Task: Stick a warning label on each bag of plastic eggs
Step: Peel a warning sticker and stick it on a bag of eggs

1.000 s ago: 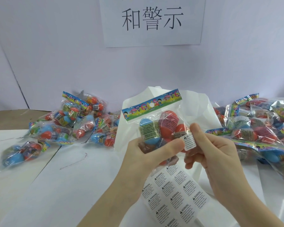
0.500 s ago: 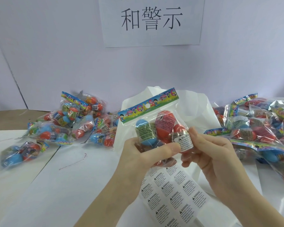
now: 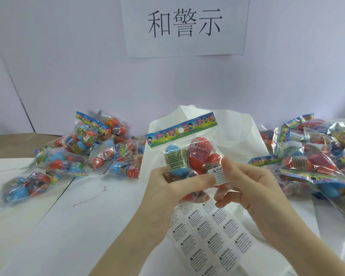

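Gripped from below: left hand (image 3: 167, 186) curls round the lower part of the bag of eggs (image 3: 187, 154), thumb lying across the front w/ its tip at the edge of the warning label (image 3: 218, 175). Right hand (image 3: 253, 188) has its fingers curled loosely by the bag's right side, thumb against the label; can't tell whether it pinches the bag or just presses. Bag is held up off the table (image 3: 58, 236), upright, card header on top, above the label sheet (image 3: 211, 236) which lies flat below.

Handling, as a guess: bag looks light, clear film is thin, crinkly and slick, so it gives under a press. Eggs inside are hard and round and prob. roll about, so label needs a firm egg behind it or it'll crease. Best hold is low on the bag, bunching eggs tight as now; header is stiff but would let the bag swing. Label looks partly on, lower edge maybe not down yet.

More bags: one pile at left (image 3: 84, 152), another at right (image 3: 317, 156).
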`<action>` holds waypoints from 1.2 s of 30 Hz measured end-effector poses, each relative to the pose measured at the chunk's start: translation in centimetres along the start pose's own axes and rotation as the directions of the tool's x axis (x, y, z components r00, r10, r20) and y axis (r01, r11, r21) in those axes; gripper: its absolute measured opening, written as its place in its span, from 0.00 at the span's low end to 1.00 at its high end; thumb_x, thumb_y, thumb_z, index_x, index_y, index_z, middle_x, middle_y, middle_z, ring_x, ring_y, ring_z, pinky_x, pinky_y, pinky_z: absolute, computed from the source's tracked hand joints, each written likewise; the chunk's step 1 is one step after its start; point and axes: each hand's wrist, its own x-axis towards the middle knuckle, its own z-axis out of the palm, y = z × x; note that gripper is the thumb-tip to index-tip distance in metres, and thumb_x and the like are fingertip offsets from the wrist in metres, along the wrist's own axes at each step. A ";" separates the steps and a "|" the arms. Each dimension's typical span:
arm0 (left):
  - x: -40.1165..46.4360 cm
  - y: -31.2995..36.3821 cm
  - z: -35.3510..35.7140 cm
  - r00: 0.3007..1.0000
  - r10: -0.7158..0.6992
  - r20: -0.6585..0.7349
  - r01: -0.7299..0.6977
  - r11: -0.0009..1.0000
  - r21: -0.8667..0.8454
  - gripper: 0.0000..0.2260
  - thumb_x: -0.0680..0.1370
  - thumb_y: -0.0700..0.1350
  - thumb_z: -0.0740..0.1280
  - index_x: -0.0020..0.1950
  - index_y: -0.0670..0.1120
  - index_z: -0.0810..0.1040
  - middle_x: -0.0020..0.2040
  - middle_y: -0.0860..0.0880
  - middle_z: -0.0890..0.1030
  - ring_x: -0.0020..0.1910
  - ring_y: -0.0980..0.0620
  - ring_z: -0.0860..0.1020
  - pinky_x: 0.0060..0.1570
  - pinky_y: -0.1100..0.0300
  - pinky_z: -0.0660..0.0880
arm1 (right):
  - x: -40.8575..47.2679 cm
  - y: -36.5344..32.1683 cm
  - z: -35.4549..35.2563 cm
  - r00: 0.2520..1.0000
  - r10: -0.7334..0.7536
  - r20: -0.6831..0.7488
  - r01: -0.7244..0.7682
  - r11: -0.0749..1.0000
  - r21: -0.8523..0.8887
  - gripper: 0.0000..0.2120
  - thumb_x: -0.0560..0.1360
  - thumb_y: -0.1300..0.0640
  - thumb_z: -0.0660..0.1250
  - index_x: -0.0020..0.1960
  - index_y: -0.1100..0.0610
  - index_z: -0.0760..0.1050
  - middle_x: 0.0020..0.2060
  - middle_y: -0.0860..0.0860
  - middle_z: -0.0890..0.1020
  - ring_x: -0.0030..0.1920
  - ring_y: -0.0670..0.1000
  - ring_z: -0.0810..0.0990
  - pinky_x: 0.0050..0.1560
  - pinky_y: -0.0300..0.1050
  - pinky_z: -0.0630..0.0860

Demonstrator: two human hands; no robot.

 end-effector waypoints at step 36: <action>0.9 -0.6 -1.2 0.997 0.062 -0.040 -0.057 0.990 0.127 0.10 0.63 0.46 0.72 0.43 0.48 0.82 0.41 0.49 0.85 0.36 0.53 0.81 0.36 0.60 0.77 | 0.3 -0.1 -0.9 0.989 0.104 -0.103 -0.097 0.993 0.073 0.18 0.67 0.49 0.62 0.30 0.59 0.83 0.27 0.55 0.81 0.25 0.47 0.78 0.26 0.36 0.74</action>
